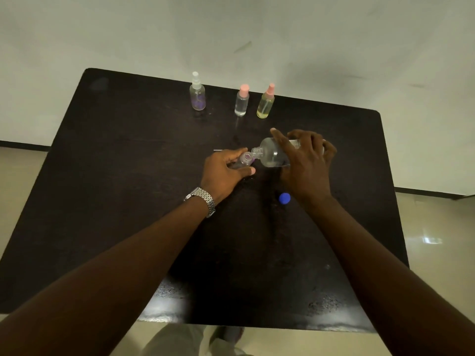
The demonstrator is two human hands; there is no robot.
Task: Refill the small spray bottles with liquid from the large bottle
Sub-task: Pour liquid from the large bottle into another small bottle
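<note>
Right grip (pixel 305 165) grasps the tilted large clear bottle (pixel 272 152); its mouth seemingly meets the small clear bottle (pixel 245 160), grasped by left grip (pixel 223 173).

2 bare forearms outstretched, left grip (pixel 224 172) and right grip (pixel 305 164) curled, close together

Hands (pixel 226 173) tip large bottle (pixel 272 154) into small bottle (pixel 245 160).

place: plain indoor room, kind not clear | black table (pixel 128 176) in the middle | bare pale wall (pixel 257 27) behind | shiny pale floor (pixel 437 227) | dark strip (pixel 23 144) at the wall's foot
</note>
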